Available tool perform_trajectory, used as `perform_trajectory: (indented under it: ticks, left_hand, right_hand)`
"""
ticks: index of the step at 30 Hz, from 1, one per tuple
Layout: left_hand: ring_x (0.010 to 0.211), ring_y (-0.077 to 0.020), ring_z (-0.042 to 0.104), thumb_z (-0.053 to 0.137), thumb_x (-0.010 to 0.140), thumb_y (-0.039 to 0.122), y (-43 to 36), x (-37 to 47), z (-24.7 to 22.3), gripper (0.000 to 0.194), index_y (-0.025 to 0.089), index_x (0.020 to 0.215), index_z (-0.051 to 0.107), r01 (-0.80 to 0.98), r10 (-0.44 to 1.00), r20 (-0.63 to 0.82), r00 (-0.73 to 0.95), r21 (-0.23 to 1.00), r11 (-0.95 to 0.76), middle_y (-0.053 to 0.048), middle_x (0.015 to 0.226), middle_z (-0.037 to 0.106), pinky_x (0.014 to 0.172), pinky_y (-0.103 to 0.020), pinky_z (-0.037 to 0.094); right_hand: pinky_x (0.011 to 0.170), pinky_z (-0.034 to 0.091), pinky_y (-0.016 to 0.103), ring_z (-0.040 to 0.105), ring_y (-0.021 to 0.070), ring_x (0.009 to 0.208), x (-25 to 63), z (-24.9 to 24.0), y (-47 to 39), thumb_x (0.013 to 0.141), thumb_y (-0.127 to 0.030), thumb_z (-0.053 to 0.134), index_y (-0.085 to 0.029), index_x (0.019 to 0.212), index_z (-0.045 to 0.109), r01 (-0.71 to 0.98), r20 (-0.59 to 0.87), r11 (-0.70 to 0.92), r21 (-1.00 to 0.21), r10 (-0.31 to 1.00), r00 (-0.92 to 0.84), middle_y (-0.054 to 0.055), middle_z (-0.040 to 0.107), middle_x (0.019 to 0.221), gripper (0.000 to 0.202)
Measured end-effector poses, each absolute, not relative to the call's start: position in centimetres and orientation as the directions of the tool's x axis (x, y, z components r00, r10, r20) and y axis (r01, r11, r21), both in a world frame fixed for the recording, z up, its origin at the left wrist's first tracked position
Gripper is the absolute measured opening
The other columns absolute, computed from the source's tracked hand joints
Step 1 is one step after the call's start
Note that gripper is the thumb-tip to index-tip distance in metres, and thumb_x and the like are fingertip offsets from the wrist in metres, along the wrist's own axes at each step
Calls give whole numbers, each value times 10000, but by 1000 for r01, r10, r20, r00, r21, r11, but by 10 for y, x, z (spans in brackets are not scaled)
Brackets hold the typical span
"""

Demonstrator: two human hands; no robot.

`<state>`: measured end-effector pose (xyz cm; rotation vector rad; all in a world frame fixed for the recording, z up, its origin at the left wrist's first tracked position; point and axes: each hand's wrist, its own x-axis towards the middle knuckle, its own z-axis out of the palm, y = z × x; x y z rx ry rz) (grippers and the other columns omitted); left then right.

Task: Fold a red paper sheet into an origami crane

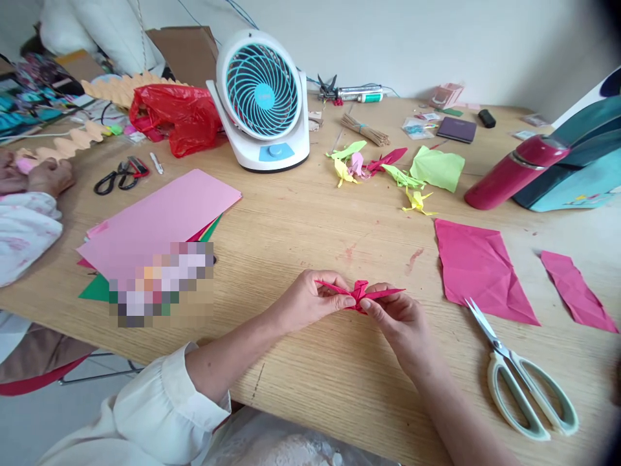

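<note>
A folded red paper figure is held between both hands just above the table's front part, with pointed ends spreading left and right. My left hand pinches its left side, thumb near the centre. On the right side, my right hand grips it with thumb and fingers. To the right lie a creased red paper sheet and a narrower red strip. Open-bladed scissors with pale handles rest below them, their tips touching the sheet's lower edge.
Folded paper figures and a green sheet lie ahead. A fan stands at the back, a red bottle at right. Left are pink paper sheets, black-handled tools and another person's hands.
</note>
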<state>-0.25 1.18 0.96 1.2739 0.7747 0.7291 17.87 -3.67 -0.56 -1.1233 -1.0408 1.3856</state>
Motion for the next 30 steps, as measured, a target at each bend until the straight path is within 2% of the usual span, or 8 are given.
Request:
perform_trajectory:
  ticks: [6,11,17,19,25,27,30]
  left_hand:
    - [657,-101,589,838,732,398,11,-5,14,306,122,715,707,-28,830,-135,541,984,178,-9,706,678,646,-214,432]
    - [810,-144,667,853,719,396,14,-7,14,296,138,839,767,-82,787,-144,600,967,240,-61,888,755,765,-247,497]
    - [843,-162,690,854,718,390,16,-9,12,292,138,839,772,-74,780,-159,606,964,254,-71,925,773,807,-267,510]
    - [869,-174,697,849,724,398,17,-10,12,298,142,858,776,-60,772,-157,615,968,244,-77,952,776,828,-280,516]
    - [784,-158,683,833,744,393,15,-9,12,281,128,802,759,-46,793,-86,604,989,142,-66,844,760,753,-256,521]
    - [823,-168,689,826,753,391,14,-9,13,292,123,843,755,-38,801,-101,590,988,153,-77,892,760,784,-266,520]
    - [866,-172,691,828,760,385,13,-9,16,369,133,1012,731,-56,774,-129,620,977,207,-83,958,750,817,-279,514]
  right_hand:
    - [693,497,310,595,173,714,179,-5,-38,769,-468,812,-230,765,715,-212,-59,-77,-974,994,-90,25,681,740,257]
    - [736,512,343,620,190,735,179,-5,-39,764,-482,813,-246,773,727,-253,-64,-86,-964,993,-95,29,699,774,251]
    - [806,544,380,666,215,775,179,-3,-38,782,-466,793,-259,805,763,-249,-79,-109,-962,988,-129,42,743,797,211]
    - [814,550,390,675,222,786,179,-3,-38,786,-468,788,-261,822,770,-251,-78,-111,-962,987,-137,47,750,804,211]
    - [839,551,402,690,228,817,180,-7,-38,813,-471,763,-272,857,771,-286,-66,-113,-952,984,-168,53,759,844,204]
    - [857,546,396,691,222,830,180,-8,-38,824,-461,754,-276,874,768,-308,-81,-135,-942,980,-183,50,759,860,192]
    - [861,542,379,688,214,833,181,-9,-38,818,-462,760,-277,882,760,-337,-120,-181,-924,974,-193,44,757,881,196]
